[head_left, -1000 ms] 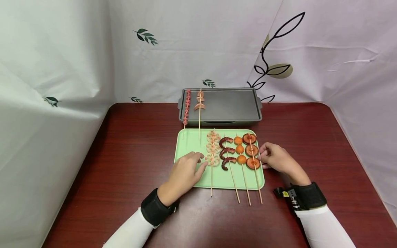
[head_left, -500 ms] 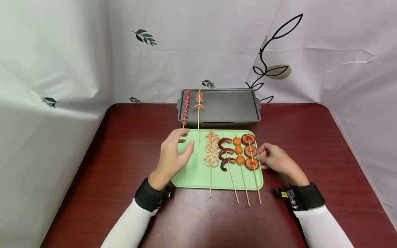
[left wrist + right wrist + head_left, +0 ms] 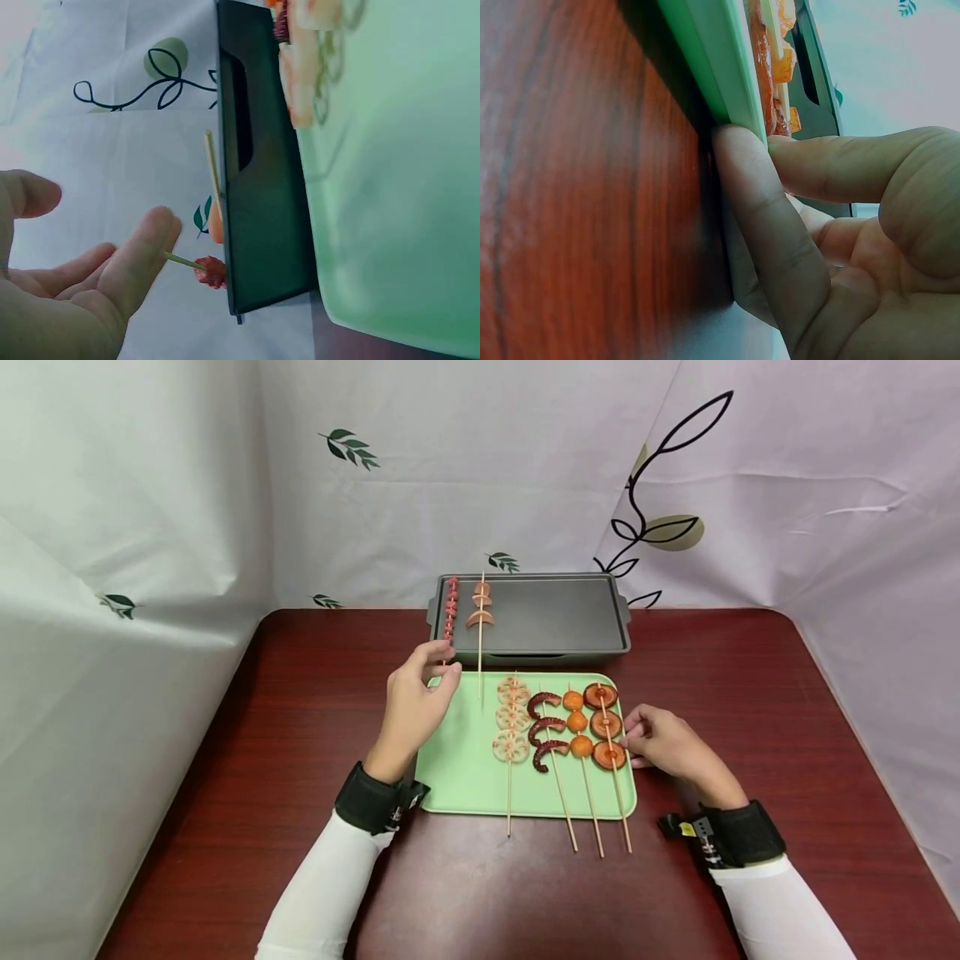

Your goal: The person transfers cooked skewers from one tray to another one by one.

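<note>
My left hand [image 3: 417, 700] is raised over the green tray's [image 3: 463, 774] far left corner. Its thumb and fingers stand apart beside the stick of a skewer of small red meat pieces [image 3: 451, 607], which lies on the grey grill pan [image 3: 557, 613]. In the left wrist view that stick ends right at a fingertip, with the nearest red piece [image 3: 211, 271] at the pan's edge. My right hand [image 3: 662, 740] pinches the tray's right rim between thumb and finger, beside a skewer of mushroom slices [image 3: 607, 724]. The right wrist view shows this grip on the tray edge [image 3: 718, 64].
A skewer of pinkish-orange slices [image 3: 482, 602] lies on the pan, its stick reaching over the tray. On the tray are skewers of lotus root slices [image 3: 513, 717], dark red tentacles [image 3: 548, 726] and orange balls [image 3: 577, 722]. Their sticks overhang the near edge. Behind hangs a white cloth [image 3: 480, 468].
My left hand has moved from beside the lotus root skewer, leftward and then forward to the red meat skewer's stick. The right hand has kept its hold on the tray.
</note>
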`<action>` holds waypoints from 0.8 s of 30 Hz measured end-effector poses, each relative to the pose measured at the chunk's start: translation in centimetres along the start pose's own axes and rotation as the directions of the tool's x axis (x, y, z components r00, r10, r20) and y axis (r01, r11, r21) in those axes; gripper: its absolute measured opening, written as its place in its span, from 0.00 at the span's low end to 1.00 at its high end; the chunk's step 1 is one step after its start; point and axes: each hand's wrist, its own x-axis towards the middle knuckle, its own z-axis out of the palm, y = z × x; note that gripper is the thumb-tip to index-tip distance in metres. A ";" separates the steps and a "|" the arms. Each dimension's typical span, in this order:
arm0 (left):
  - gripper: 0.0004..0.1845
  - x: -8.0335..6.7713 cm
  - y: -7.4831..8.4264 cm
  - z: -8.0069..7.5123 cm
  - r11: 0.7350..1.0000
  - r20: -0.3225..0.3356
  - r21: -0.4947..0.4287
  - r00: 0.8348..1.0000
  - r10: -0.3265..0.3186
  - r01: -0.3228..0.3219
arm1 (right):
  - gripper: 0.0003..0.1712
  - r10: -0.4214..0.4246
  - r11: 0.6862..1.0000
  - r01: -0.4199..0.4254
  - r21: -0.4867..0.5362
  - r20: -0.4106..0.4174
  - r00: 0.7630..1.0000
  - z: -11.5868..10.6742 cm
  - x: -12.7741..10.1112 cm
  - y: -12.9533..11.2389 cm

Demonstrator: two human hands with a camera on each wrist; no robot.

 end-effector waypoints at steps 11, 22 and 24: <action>0.22 2.2 1.0 0.7 0.988 0.091 0.047 0.984 -0.154 0.150 | 0.10 -0.009 1.000 0.009 0.000 -0.004 1.000 0.0 0.1 0.2; 0.19 3.4 0.7 1.5 0.972 0.187 0.179 0.964 -0.188 0.155 | 0.10 -0.004 1.000 0.004 -0.001 0.001 1.000 0.0 0.0 0.0; 0.18 3.5 0.7 1.6 0.969 0.197 0.192 0.961 -0.194 0.156 | 0.10 -0.005 1.000 0.005 0.000 0.001 1.000 0.0 0.0 0.0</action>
